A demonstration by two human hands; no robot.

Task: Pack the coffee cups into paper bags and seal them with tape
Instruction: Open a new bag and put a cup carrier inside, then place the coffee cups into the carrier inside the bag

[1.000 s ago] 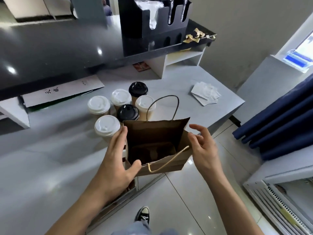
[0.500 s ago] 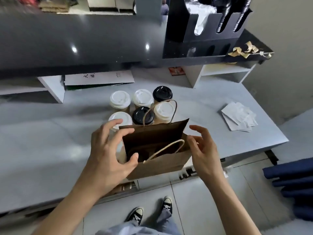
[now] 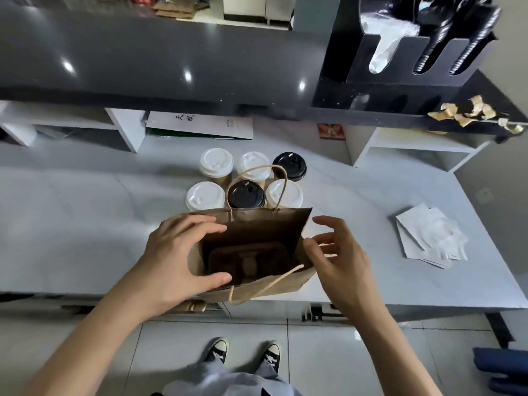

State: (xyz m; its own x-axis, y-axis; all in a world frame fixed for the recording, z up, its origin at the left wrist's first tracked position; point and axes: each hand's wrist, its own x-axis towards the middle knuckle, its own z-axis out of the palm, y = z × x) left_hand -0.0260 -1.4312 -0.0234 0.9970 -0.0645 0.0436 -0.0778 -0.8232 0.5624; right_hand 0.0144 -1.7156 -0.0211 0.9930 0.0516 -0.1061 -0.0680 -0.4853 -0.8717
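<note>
Left grip (image 3: 177, 258) clasps the open brown paper bag (image 3: 257, 230); right grip (image 3: 340, 258) released.

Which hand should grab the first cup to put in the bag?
Probably the right hand: it is free beside the bag, holding nothing. The left hand grips the bag's side, keeping it open. The cups stand just behind.

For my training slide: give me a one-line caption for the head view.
Left hand and right hand spread open a brown paper bag before six lidded coffee cups.
</note>
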